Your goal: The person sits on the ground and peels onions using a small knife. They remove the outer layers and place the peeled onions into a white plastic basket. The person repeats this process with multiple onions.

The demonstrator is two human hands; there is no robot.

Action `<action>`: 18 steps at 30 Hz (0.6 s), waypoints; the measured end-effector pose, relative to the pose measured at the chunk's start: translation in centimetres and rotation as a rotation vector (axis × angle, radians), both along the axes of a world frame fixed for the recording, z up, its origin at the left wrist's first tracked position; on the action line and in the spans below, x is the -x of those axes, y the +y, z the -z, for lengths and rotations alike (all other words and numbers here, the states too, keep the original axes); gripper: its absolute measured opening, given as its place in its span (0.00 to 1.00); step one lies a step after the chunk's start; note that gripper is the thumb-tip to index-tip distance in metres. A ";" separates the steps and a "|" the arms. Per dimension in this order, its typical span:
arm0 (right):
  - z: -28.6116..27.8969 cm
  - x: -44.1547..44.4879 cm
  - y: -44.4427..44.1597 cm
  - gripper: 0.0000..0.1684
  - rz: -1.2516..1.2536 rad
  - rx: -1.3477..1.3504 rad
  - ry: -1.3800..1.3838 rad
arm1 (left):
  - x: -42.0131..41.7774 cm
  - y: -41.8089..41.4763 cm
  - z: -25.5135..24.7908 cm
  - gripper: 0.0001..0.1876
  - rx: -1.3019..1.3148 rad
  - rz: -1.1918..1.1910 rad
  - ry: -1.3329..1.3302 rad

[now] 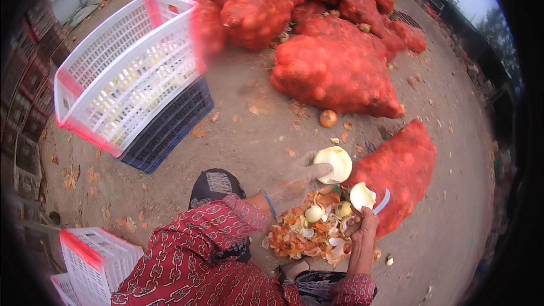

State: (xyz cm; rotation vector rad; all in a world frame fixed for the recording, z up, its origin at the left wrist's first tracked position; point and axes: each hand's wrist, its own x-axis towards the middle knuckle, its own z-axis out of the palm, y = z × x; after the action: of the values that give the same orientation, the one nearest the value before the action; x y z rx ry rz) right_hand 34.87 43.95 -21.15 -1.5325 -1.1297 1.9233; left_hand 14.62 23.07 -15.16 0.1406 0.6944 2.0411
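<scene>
My left hand (304, 176), in a pale glove, holds a large peeled onion (333, 165). My bare right hand (364, 225) grips a small curved knife (382, 202), its handle hidden in the fingers, and a piece of white onion layer (362, 196) sits at the thumb beside the blade. Below both hands lies a heap of onion skins (293, 233) with a small peeled onion (314, 213) on it. A red mesh sack of onions (408, 165) stands against the heap, just beyond my right hand.
A white and pink plastic crate (140, 80) with pale contents rests on a dark blue crate (170, 127) at left. Full red mesh sacks (331, 72) are piled ahead, a loose onion (328, 118) near them. More white crates (97, 259) stand at lower left.
</scene>
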 end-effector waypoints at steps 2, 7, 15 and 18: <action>-1.6 3.0 -0.5 0.16 0.008 -0.096 0.003 | 1.0 -0.5 0.8 0.28 0.062 -0.057 -0.027; -16.7 15.4 -10.3 0.23 -0.450 -0.197 0.569 | 2.7 -3.3 1.4 0.22 0.108 -0.274 -0.069; -18.6 11.8 -9.3 0.26 -0.548 -0.763 0.197 | 2.6 -2.1 -0.8 0.25 0.016 -0.147 0.044; -15.2 8.3 -7.6 0.14 -0.616 -0.962 -0.027 | 1.8 -2.1 -1.1 0.29 -0.008 -0.172 0.242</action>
State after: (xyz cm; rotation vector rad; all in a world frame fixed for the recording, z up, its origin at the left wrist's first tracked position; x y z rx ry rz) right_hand 26.61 36.40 -5.97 -0.7090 -2.2682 1.2520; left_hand 12.85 20.93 -14.08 0.3475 0.8728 2.2133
